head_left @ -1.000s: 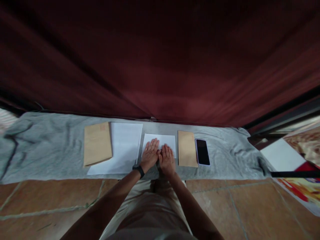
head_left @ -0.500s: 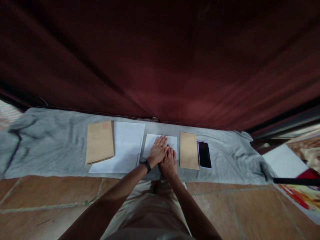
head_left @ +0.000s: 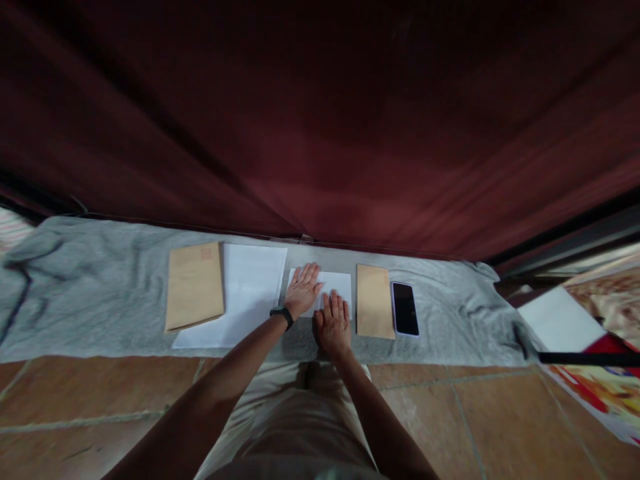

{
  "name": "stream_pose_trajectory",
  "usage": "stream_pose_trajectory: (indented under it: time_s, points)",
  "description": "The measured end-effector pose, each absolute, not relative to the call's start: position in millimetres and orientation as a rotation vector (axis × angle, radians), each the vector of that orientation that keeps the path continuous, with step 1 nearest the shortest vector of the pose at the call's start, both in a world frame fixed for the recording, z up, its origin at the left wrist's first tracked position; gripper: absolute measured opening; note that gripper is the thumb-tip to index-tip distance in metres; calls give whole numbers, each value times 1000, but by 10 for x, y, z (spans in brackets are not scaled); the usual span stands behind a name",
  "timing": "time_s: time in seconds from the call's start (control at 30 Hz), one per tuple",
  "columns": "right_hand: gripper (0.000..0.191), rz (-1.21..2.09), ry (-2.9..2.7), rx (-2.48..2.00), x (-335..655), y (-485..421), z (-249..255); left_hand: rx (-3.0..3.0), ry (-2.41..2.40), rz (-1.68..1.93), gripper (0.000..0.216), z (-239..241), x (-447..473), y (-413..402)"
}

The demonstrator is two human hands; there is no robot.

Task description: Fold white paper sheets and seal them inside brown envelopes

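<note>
A small white sheet of paper, perhaps folded, lies on the grey cloth in front of me. My left hand, with a dark band on its wrist, rests flat on the left part of this paper, fingers stretched out. Flat on its lower right part is my right hand, fingers extended forward. Larger white sheets lie to the left, partly covered by a stack of brown envelopes. Just right of the small paper is another brown envelope.
A phone with a dark screen lies beside the right envelope. Grey cloth covers the long, narrow surface. A dark red curtain-like sheet rises behind it. At the far right are a white panel and a colourful printed sheet.
My left hand has slid left along the small paper, away from my right hand, so the two are now apart. The whole view has shifted slightly.
</note>
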State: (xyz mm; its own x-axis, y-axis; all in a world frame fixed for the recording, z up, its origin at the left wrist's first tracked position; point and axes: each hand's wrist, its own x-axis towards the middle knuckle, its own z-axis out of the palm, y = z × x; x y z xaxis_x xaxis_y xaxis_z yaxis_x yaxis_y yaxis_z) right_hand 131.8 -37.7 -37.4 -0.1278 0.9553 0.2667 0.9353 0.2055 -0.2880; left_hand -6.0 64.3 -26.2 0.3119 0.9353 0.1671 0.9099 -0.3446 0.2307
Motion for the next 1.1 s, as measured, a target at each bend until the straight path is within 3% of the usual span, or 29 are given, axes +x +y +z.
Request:
stream_pose_trajectory:
  time_s: [0.4,0.73,1.1]
  points:
    - [51,81,-2103,-1795,1315,-393,-320,2462,1869,448,58,-326,-199,442]
    - [48,155,-2169,-1686,1433,-1008,-296,2455,1880,447,56,-286,-178,477]
    - [50,144,-2160,-1710,1424,-1013,-320,2425,1594,292,31,118,202,1077]
